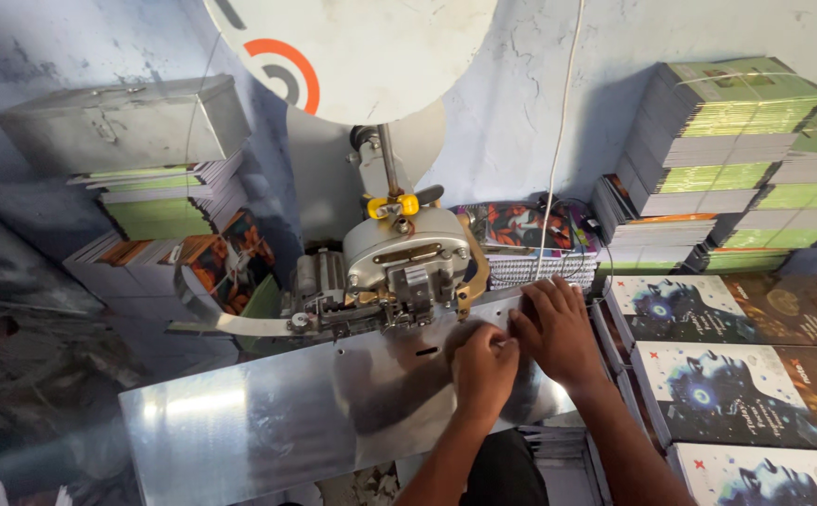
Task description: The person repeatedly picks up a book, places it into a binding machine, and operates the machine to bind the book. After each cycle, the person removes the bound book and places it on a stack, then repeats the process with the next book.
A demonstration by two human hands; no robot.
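Head view of a bindery station. Both hands rest on the shiny sheet-metal surface (268, 422), just right of and below the grey metal stitching head (407, 267) with its yellow clip. The left hand (483, 367) is curled narrow, knuckles up, fingertips pressed down at the flat plate; what it pinches, if anything, cannot be told. The right hand (556, 328) lies flatter, fingers spread toward the machine, touching the left hand at the fingertips. The left hand is the nearer of the two to the small dark slot (426, 352) in the plate, which sits just to its left, below the stitching head.

The plate's long axis runs from lower left to upper right; its open, bare stretch lies to the left of the hands, while its right edge ends close by the right forearm. Just beyond that edge lie stacks of booklets with dark printed covers (708, 384), in rows. Against the pale blue wall stand taller piles of green-covered booklets (727, 122) at right, and a grey metal box (123, 122) atop more booklets at left. A white cord (563, 122) hangs down behind the hands.
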